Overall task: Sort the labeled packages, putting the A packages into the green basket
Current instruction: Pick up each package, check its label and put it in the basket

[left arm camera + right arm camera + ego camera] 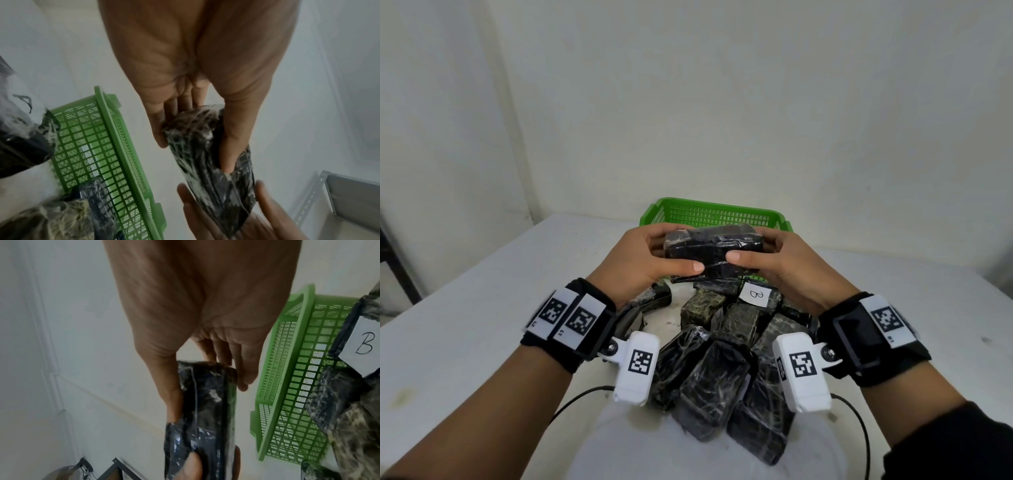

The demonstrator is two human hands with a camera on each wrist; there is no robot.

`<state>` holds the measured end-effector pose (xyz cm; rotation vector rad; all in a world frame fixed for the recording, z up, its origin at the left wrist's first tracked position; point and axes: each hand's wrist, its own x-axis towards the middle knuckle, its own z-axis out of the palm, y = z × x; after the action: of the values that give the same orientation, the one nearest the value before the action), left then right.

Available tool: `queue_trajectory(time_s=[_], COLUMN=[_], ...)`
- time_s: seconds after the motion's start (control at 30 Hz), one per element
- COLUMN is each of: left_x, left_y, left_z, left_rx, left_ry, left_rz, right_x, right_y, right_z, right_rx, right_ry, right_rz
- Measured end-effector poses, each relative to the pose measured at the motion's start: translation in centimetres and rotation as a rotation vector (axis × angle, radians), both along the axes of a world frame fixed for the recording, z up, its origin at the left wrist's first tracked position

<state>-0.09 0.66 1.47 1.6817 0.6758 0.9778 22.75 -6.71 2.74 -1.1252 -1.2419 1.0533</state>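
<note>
Nearest lay a heap of dark wrapped packages [722, 370] on the white table [465, 325], one at its far edge showing a B label [755, 295]. Above the heap's far side, the left hand [643, 263] and right hand [780, 263] each grasped an end of one raised package [714, 253], thumbs on its near face, no label showing. It probably wanted turning over to find its letter before any drop. Beyond stood the green basket [688, 205], seemingly empty, partly hidden behind the hands.
</note>
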Motion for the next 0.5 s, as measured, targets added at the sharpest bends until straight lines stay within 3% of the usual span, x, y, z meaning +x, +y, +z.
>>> queue_trajectory(time_s=[0.2,0.4,0.5], left_x=[-0.1,0.5,0.5], left_y=[-0.4,-0.3,-0.3], left_z=[0.0,-0.7,-0.9], left_rx=[0.083,-0.166,-0.117], left_ry=[0.013,-0.050,0.021], left_rz=[-0.029,-0.039,0.008], right_x=[-0.2,0.0,0.0], right_y=[-0.3,0.1,0.0], right_z=[0.8,-0.4,-0.4], right_rx=[-0.196,-0.106,-0.106], right_ry=[0.084,0.075,0.032], right_rz=[0.069,-0.035,-0.013])
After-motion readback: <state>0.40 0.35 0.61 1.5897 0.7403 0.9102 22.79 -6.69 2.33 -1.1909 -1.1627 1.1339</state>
